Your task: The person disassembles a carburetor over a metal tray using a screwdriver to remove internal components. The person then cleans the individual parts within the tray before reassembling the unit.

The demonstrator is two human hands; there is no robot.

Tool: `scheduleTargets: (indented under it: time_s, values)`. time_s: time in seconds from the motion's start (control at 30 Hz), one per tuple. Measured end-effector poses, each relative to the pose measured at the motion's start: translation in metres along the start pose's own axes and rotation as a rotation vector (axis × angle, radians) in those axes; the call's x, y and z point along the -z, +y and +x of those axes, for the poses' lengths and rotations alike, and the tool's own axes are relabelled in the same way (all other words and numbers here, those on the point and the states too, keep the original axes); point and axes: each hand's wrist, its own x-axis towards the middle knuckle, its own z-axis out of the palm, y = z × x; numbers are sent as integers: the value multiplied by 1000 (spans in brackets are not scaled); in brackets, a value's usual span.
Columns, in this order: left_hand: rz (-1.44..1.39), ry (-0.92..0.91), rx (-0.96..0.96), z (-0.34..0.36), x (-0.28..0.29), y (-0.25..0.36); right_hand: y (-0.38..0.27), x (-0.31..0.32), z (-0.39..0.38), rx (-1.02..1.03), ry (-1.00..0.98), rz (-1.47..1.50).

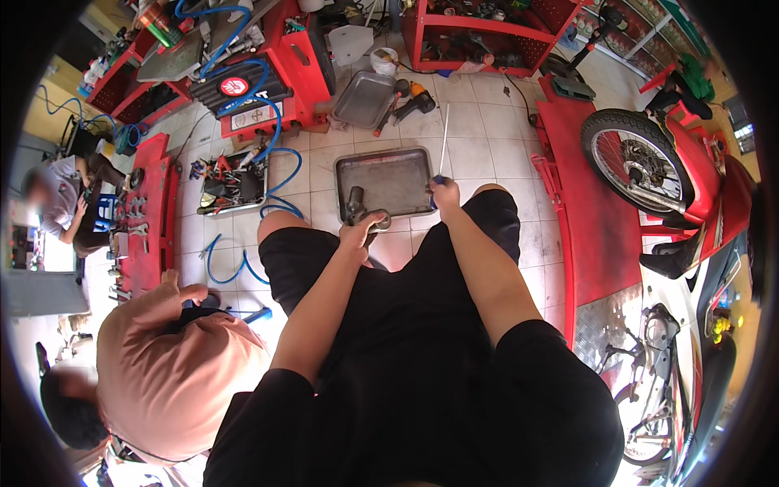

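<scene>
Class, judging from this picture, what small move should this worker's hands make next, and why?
Probably turn the screwdriver toward the metal part: the right hand grips it pointing away from the body, while the left hand holds that part by the tray's near edge.

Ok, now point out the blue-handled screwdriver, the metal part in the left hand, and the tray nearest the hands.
Blue-handled screwdriver (445, 140), head view: on its shaft.
Metal part (356, 196), head view: on its upper end.
Tray (393, 172), head view: on its bare bottom.
</scene>
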Motion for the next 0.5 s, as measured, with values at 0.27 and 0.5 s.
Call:
scheduleTargets:
  time_s: [0.27, 0.5]
  values:
    - [-262, 46, 75, -15, -9, 20, -9, -26, 22, -528, 37, -454]
    - [-301, 32, 118, -22, -2, 38, 77, -40, 64, -648, -44, -862]
